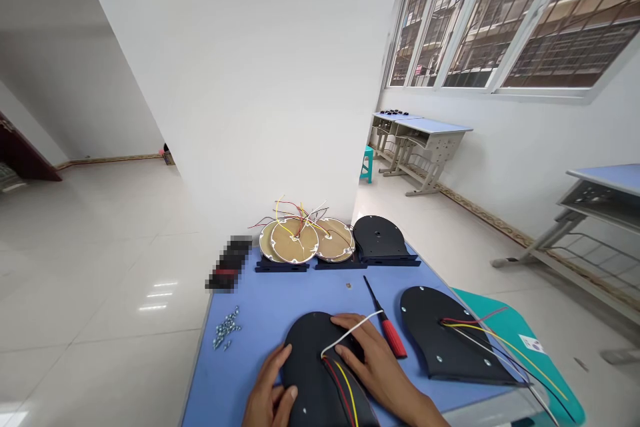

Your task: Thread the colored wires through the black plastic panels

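A black rounded plate (313, 373) lies at the near edge of the blue table, with red, yellow and white wires coming from it. My left hand (270, 390) grips its left edge. My right hand (367, 353) presses on its right side, and the white wire (357, 323) crosses close by the fingers. A red-handled screwdriver (393, 337) lies just beyond my right hand. Farther right rests a second black plate (445, 340) with similar wires.
Beyond the hands, wired round discs (295, 241) and a black plate on a stand (377, 237) line the blue table (260, 307). Loose screws (226, 327) lie at its left. A pixelated black object (230, 263) sits behind them. A teal board (530, 347) juts out at right.
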Available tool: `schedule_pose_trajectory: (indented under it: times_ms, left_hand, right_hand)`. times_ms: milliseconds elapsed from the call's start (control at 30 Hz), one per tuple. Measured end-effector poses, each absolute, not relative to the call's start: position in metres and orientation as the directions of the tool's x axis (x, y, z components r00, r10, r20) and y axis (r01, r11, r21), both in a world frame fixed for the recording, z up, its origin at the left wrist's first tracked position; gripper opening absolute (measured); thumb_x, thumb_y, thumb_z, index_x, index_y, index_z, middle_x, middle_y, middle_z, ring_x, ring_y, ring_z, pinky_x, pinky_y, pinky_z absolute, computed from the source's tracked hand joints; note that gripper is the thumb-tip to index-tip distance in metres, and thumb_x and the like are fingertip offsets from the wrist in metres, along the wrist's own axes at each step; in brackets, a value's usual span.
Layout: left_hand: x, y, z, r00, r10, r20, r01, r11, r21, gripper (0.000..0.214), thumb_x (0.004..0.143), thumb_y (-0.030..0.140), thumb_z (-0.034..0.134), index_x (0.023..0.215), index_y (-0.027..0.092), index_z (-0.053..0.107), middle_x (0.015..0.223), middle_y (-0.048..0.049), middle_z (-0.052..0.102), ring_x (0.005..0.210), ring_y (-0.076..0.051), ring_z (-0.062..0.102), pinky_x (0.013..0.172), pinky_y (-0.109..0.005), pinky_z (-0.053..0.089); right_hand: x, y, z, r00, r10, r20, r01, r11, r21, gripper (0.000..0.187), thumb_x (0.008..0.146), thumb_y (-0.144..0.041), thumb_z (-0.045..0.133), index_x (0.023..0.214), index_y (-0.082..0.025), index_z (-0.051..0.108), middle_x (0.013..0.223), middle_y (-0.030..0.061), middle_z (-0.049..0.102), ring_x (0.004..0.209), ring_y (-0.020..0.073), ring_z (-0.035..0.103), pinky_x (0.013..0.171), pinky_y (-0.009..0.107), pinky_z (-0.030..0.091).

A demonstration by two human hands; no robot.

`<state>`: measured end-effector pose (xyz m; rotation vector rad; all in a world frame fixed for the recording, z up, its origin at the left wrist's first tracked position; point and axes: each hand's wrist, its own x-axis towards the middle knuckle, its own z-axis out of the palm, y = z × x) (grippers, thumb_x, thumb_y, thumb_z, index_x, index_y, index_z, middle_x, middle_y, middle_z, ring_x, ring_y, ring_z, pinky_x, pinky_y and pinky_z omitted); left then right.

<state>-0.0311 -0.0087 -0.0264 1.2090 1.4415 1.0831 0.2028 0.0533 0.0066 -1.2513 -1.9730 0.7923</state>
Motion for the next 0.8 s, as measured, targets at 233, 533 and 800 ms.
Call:
schedule_pose_trajectory:
  times_ms: [233,533,800]
  left_hand:
    - [-0.032,-0.002,-0.016,-0.088,0.970,-0.226,0.123,0.235,0.964,0.065,0.080,0.051,0.059,0.137,0.024,0.046,0.113,-0.0077,0.067,0.045,-0.006,0.042,0.046,-0.025,0.041]
    - [-0.036,0.017,0.019,-0.050,0.954,-0.294,0.192,0.299,0.935,0.071,0.066,0.045,0.065,0.129,0.016,0.053,0.113,-0.0099,0.059,0.053,-0.007,0.046,0.052,-0.026,0.040]
    - [-0.032,0.017,0.016,-0.084,0.940,-0.331,0.132,0.339,0.931,0.061,0.059,0.046,0.069,0.112,0.016,0.066,0.085,0.0000,0.054,0.057,-0.011,0.052,0.051,-0.026,0.039]
  right_hand:
    - [0.203,0.052,0.011,-0.330,0.924,0.195,0.538,0.354,-0.765,0.037,0.091,-0.027,0.054,0.128,-0.024,0.058,0.127,0.0097,0.062,0.120,0.0260,0.055,0.104,0.045,0.043]
    - [0.204,0.052,0.014,-0.322,0.931,0.171,0.533,0.328,-0.780,0.038,0.090,-0.032,0.058,0.127,-0.023,0.059,0.128,0.0104,0.062,0.121,0.0271,0.055,0.105,0.045,0.043]
    - [0.200,0.063,0.018,-0.350,0.920,0.177,0.510,0.346,-0.788,0.036,0.090,-0.026,0.054,0.125,-0.023,0.059,0.125,0.0090,0.064,0.119,0.0256,0.057,0.104,0.044,0.043]
